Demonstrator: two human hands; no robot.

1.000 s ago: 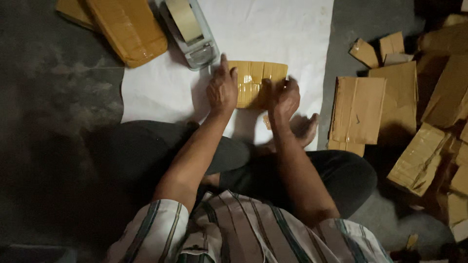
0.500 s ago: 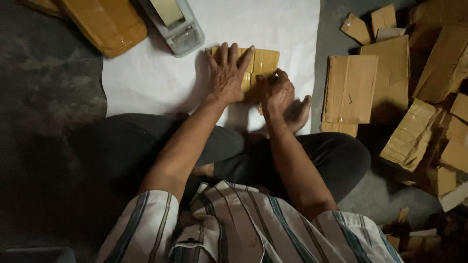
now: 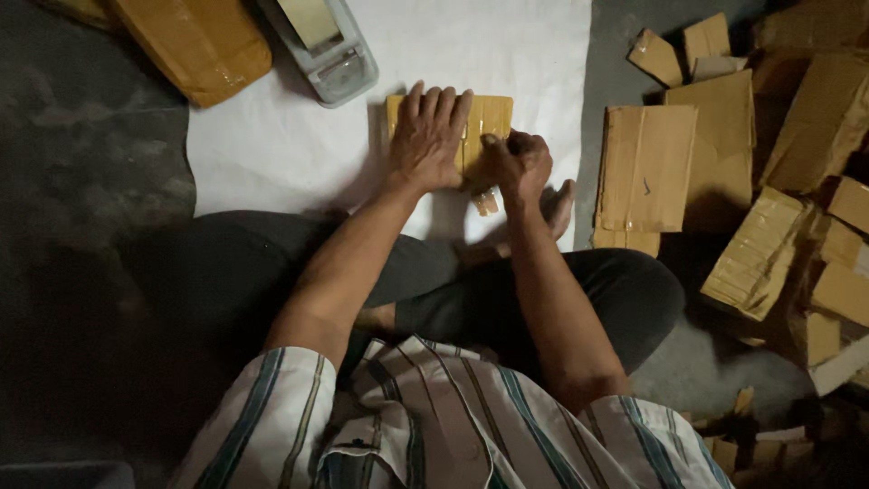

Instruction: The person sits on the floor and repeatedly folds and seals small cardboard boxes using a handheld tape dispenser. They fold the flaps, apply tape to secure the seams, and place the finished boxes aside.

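While the left hand lies flat, fingers spread, pressing down on the parcel on the white sheet, the right hand is curled in a fist at the parcel's near edge, can't tell what it's pinching. Tape dispenser sits just beyond.

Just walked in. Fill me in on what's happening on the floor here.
A person sits cross-legged on the floor at a white sheet. The left hand lies flat, fingers spread, on a small yellow-brown packet on the sheet. The right hand is curled in a fist-like grip at the packet's near right edge; what it pinches is hidden. A grey tape dispenser sits just beyond, a bigger brown packet is at the upper left, and flattened cardboard pieces are heaped to the right.
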